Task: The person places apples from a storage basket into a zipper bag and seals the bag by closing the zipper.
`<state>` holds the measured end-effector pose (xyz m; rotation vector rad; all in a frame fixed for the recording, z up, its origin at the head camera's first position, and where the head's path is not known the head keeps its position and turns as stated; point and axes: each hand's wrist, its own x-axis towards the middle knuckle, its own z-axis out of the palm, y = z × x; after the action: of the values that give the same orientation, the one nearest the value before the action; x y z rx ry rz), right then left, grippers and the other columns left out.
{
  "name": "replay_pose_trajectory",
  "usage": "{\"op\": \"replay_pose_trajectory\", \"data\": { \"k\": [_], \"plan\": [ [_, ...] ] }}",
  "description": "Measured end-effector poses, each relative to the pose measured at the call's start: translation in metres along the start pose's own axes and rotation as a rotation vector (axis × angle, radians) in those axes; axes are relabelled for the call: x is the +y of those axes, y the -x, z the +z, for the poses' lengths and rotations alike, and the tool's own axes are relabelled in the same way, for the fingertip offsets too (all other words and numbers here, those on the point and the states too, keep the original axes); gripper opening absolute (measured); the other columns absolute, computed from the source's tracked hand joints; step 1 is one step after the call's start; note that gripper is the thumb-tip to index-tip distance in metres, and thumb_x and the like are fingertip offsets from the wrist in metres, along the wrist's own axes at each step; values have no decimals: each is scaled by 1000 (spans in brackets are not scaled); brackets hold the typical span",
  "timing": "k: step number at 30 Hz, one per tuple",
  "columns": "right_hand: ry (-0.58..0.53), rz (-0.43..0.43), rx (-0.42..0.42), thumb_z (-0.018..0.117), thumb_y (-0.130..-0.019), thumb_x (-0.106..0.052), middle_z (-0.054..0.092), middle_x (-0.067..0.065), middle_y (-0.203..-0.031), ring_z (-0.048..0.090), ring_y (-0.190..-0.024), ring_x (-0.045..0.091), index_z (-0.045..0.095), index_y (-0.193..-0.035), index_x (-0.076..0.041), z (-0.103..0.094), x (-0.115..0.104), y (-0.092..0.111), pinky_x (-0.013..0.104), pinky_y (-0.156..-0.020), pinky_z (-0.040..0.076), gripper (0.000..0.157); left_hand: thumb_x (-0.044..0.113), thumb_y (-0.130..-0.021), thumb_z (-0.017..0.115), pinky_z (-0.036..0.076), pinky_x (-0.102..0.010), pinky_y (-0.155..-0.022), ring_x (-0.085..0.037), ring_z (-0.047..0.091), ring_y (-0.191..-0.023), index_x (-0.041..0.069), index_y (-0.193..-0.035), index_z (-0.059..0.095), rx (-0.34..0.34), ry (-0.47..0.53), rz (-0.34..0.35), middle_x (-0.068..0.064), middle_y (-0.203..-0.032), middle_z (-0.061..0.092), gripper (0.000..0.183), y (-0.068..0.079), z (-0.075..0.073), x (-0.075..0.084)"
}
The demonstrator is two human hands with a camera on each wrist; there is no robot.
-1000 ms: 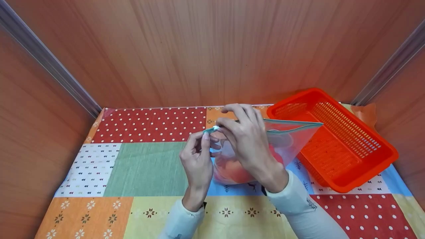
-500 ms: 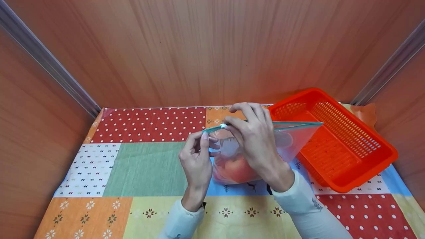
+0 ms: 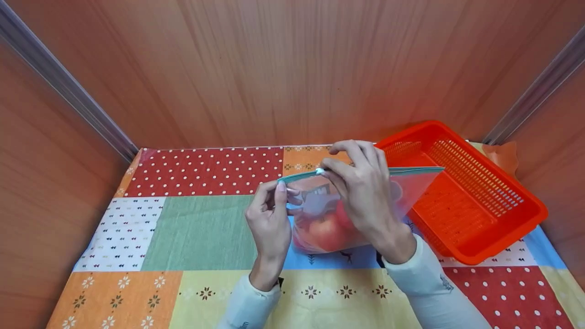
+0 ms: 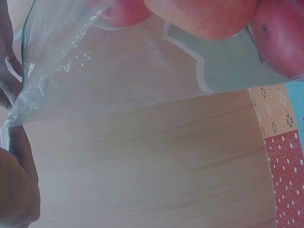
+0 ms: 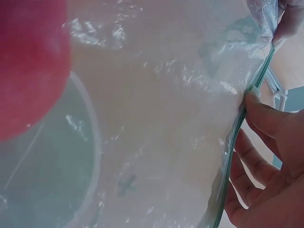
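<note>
A clear slider zip bag with a green zip edge stands upright on the cloth, several red apples inside. My left hand pinches the left end of the zip between thumb and fingers. Further right along that edge, my right hand pinches the small white slider with thumb and index finger; its other fingers are bent above. The right wrist view shows the thumb on the slider. Red apples show through the plastic in the left wrist view. Part of the bag is hidden behind my right hand.
An orange-red plastic basket with slotted walls sits at the right, just behind the bag's right end. A patchwork cloth covers the table. Wood-grain panels enclose the back and sides.
My right hand has slid rightward along the zip with the white slider, away from my left hand. The zip edge lies closed behind it. The left hand keeps its place.
</note>
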<state>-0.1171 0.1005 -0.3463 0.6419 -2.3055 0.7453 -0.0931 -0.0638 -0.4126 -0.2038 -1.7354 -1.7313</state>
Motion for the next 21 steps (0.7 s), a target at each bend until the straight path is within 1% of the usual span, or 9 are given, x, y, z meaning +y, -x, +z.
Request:
{"op": "replay_pose_trajectory", "data": {
  "k": [5, 14, 21],
  "plan": [
    [13, 16, 1, 80, -93, -18, 67, 13, -122, 54, -120, 33, 84, -110, -11, -4, 4, 2, 56, -106, 42, 18, -1, -104, 60, 62, -32, -59, -20, 72, -73, -5, -102, 68, 12, -11, 3, -14, -87, 74, 9, -1, -1, 0],
    [28, 36, 25, 83, -91, -16, 68, 15, -121, 55, -119, 35, 84, -108, -9, -10, 13, 6, 57, -106, 41, 19, 1, -105, 60, 62, -32, -60, -20, 73, -72, -5, -104, 69, 20, -8, -17, -14, -87, 74, 11, 0, -2, -1],
    [38, 45, 43, 84, -89, -14, 68, 15, -120, 55, -118, 35, 84, -106, -8, -16, 19, 8, 56, -103, 41, 18, 0, -105, 60, 62, -32, -59, -20, 73, -72, -5, -103, 69, 23, -6, -11, -14, -86, 74, 10, 0, -2, -1]
  ]
}}
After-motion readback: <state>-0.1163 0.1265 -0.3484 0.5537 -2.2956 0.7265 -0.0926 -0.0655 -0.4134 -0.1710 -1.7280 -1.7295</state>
